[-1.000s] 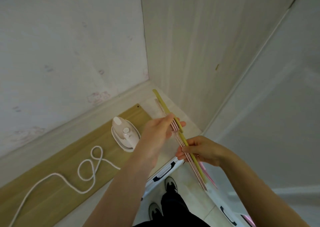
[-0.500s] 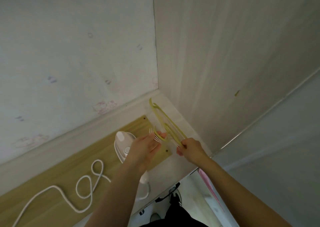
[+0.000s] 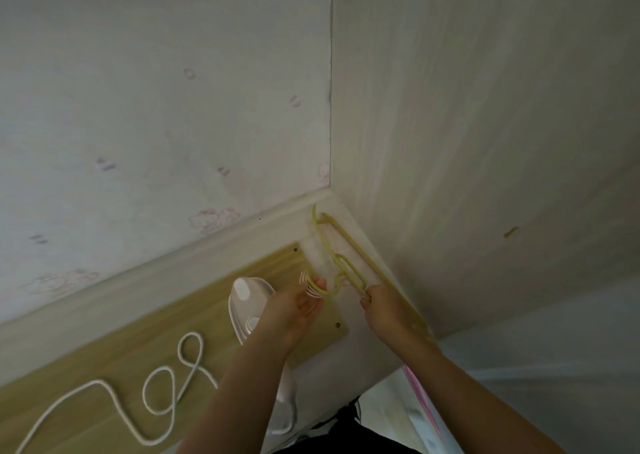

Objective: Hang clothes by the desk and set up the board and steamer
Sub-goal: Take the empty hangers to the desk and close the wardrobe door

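Note:
A yellow plastic hanger (image 3: pixel 346 266) lies flat over the desk's far right corner, its arm end pointing at the wall. My right hand (image 3: pixel 384 309) grips its lower bar. My left hand (image 3: pixel 294 306) pinches the hooks of the hangers (image 3: pixel 313 285), yellow and pale pink bunched together. A white steamer (image 3: pixel 247 304) lies on a light wooden board (image 3: pixel 138 335) just left of my left hand, partly hidden by my wrist. Its white cord (image 3: pixel 166 387) loops across the board.
The white desk top (image 3: pixel 349 363) sits in a corner between a patterned wall (image 3: pixel 156 124) and a pale wood-grain panel (image 3: pixel 467 141). A pink strip (image 3: pixel 420 398) hangs below the desk's right edge. My dark clothing shows at the bottom.
Both hands have carried the hangers from in front of me down onto the desk corner. The yellow hanger has turned from edge-on to flat, and my view has tilted toward the wall.

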